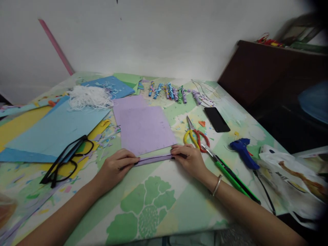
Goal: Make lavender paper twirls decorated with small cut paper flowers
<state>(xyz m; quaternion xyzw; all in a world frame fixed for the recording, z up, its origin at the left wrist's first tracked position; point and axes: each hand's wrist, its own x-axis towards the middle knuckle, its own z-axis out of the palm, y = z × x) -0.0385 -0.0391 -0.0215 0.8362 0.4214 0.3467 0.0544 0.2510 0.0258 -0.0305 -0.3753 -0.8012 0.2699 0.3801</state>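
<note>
A lilac paper sheet [146, 130] lies on the table in front of me, its near edge rolled or folded into a narrow strip [153, 159]. My left hand [116, 168] pinches the strip's left end, fingers closed on it. My right hand [188, 159] presses the strip's right end with curled fingers; a bangle sits on that wrist.
Black glasses [66, 159] lie left on blue [56, 131] and yellow paper. Scissors [196, 135], a green utility knife [230, 174], a blue glue gun [243, 152], a phone [217, 119] and a plastic bag [289, 177] sit right. Rolled paper curls [169, 91] and white shreds [88, 97] lie at the back.
</note>
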